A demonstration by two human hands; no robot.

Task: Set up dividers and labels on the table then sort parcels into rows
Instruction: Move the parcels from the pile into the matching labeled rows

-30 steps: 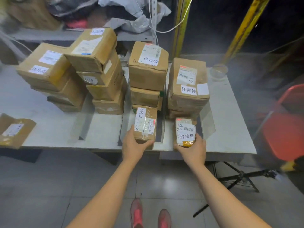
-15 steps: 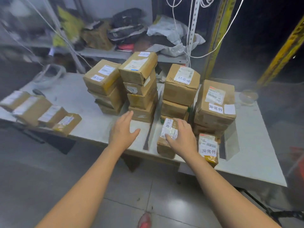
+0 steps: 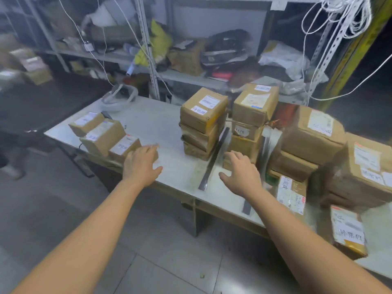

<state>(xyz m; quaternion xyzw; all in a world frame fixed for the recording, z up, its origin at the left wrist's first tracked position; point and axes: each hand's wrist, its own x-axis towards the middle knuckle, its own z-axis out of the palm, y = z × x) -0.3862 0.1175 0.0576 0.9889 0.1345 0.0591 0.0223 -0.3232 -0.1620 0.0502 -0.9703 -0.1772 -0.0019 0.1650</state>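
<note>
Your left hand (image 3: pixel 142 164) hovers with a wide, empty grip over the near edge of the white surface (image 3: pixel 157 124), just beside a row of three small parcels (image 3: pixel 105 135) that runs from the near edge away to the left. Your right hand (image 3: pixel 241 175) is also spread and holds nothing, low in front of a stack of parcels (image 3: pixel 252 124). A dark divider strip (image 3: pixel 213 160) lies flat between your hands, its long axis running from the near edge toward the shelving; a second strip (image 3: pixel 247 206) lies parallel, right of that hand.
</note>
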